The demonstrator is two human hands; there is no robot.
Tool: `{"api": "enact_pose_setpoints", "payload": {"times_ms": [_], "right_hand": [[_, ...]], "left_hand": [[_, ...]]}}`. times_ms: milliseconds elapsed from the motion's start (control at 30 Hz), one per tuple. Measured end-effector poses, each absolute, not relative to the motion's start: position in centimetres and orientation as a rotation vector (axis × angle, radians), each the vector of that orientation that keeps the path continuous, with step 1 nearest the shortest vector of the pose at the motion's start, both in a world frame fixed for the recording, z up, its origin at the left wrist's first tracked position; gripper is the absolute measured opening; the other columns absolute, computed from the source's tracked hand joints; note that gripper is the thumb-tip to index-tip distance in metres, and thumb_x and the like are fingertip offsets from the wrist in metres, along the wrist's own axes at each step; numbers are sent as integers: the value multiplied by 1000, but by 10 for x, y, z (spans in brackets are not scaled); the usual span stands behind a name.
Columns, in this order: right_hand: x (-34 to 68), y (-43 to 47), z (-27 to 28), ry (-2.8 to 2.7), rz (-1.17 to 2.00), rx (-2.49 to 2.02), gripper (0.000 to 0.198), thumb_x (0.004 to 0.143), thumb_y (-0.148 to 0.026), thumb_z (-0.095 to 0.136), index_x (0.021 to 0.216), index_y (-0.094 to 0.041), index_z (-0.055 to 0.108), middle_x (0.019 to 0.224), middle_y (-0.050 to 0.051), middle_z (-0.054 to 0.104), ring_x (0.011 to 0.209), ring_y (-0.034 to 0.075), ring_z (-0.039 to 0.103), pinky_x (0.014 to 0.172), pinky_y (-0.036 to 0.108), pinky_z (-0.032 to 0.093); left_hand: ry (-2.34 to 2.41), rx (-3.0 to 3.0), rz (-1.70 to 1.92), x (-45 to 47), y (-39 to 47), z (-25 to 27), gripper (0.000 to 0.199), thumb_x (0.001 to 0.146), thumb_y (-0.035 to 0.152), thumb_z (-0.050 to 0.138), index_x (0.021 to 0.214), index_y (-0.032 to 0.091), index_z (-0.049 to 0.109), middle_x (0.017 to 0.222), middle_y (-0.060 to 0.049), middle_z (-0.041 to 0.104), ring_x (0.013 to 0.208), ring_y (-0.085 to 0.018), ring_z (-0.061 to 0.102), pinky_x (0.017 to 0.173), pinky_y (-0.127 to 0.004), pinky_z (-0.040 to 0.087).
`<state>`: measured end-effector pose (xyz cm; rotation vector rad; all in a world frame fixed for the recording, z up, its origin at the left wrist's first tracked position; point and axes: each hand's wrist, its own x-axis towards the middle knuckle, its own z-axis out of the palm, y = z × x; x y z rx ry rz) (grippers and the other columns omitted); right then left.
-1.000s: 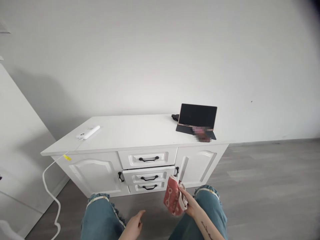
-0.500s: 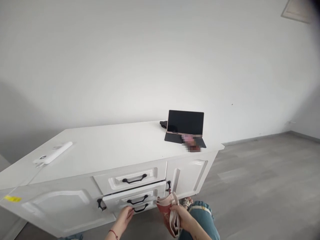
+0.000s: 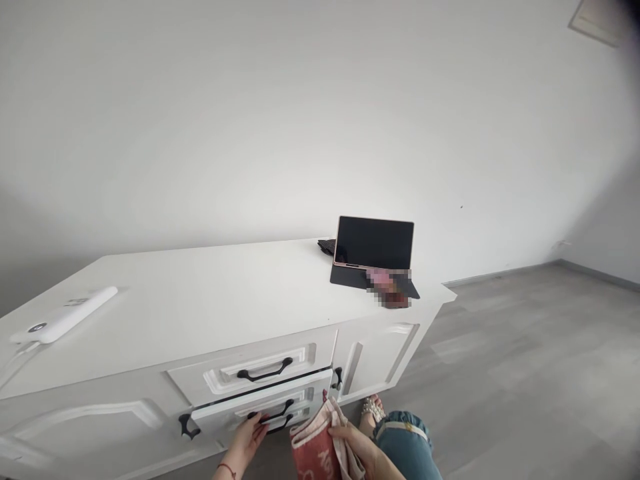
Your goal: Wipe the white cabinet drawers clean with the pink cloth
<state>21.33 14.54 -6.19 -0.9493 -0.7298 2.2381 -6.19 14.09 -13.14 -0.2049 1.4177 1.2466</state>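
Note:
My left hand [image 3: 246, 443], with a thin red band at its wrist, has its fingers curled at the left end of the black drawer handle [image 3: 280, 408] on the middle drawer [image 3: 225, 415]. A dark gap runs along the top of that drawer, whose front stands slightly forward. In my right hand [image 3: 357, 450] is a folded red and cream towel [image 3: 315, 453] with pale markings, its lower part cut off by the frame edge. The towel hangs in front of the drawers, close to the right cabinet door [image 3: 380, 363].
On the white cabinet top [image 3: 200, 307] stand a tablet [image 3: 375, 243] on a dark stand, a blurred-out item [image 3: 390, 290], a black folded object [image 3: 327, 247] and a white device with a cable [image 3: 75, 317]. My foot [image 3: 373, 408] and blue-clad knee [image 3: 407, 447] are at lower right.
My left hand has reached the middle drawer's handle from just below it. The towel in my right hand has moved left and down and now shows more of its red face. The view has shifted slightly.

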Motion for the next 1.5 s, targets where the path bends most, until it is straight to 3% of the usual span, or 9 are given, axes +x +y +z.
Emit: {"api": "enact_pose_setpoints", "payload": {"times_ms": [133, 300, 433, 633, 867, 1000, 1100, 1267, 1500], "right_hand": [[215, 139, -61, -748, 2267, -913, 47, 52, -28, 78, 96, -17, 66, 78, 4, 74, 86, 26, 70, 90, 38, 48], [223, 130, -73, -652, 2224, -1083, 43, 57, -25, 74, 98, -18, 64, 77, 4, 74, 79, 23, 70, 81, 34, 53], [229, 124, -82, -499, 2311, -1133, 27, 68, -35, 68, 81, -13, 66, 75, 11, 73, 76, 23, 70, 77, 31, 54], [234, 114, -77, -405, 2320, -1038, 32, 75, -45, 61, 75, -14, 66, 77, 12, 74, 84, 24, 70, 75, 31, 54], [240, 112, -80, -465, 2332, -1020, 26, 64, -36, 70, 81, -16, 67, 74, 8, 74, 82, 25, 70, 81, 33, 53], [237, 115, -80, -447, 2387, -1030, 18, 60, -31, 64, 71, -17, 66, 69, 10, 72, 78, 27, 70, 76, 33, 54], [231, 116, -74, -373, 2440, -977, 20, 62, -33, 59, 71, -17, 66, 71, 10, 73, 80, 27, 70, 76, 35, 55], [220, 116, -61, -291, 2355, -956, 23, 71, -36, 62, 77, -15, 68, 72, 11, 73, 79, 27, 71, 76, 37, 55], [210, 116, -36, -241, 2168, -913, 21, 73, -35, 69, 85, -18, 67, 75, 6, 75, 72, 24, 71, 71, 35, 56]], "left_hand": [[1439, -181, 1239, -58, 140, -131, 17, 75, 8, 62, 78, 19, 51, 78, -8, 66, 83, -23, 68, 64, -29, 57], [1392, -123, 1297, -50, 120, -130, 19, 75, 5, 64, 76, 20, 51, 66, 0, 64, 53, -12, 61, 66, -29, 56], [1378, -100, 1322, -43, 104, -129, 17, 78, 6, 62, 77, 19, 51, 63, 1, 65, 50, -10, 61, 69, -30, 57], [1365, -66, 1334, -35, 80, -132, 16, 80, 6, 60, 78, 19, 50, 63, -1, 67, 51, -11, 63, 67, -28, 57], [1347, -120, 1312, -33, 60, -147, 14, 78, 11, 63, 83, 19, 54, 65, -3, 71, 57, -16, 68, 82, -38, 55], [1320, -161, 1322, -32, 57, -149, 15, 76, 11, 63, 88, 18, 56, 71, -8, 73, 73, -23, 72, 89, -41, 52], [1272, -176, 1351, -28, 56, -148, 18, 73, 9, 63, 87, 18, 56, 69, -9, 72, 78, -26, 73, 86, -40, 53], [1238, -145, 1433, -21, 50, -150, 15, 74, 15, 67, 78, 20, 54, 66, -3, 71, 64, -19, 70, 70, -35, 56], [1242, -125, 1456, -15, 40, -146, 11, 79, 17, 63, 77, 20, 53, 68, -4, 70, 66, -16, 67, 70, -34, 54]]}}
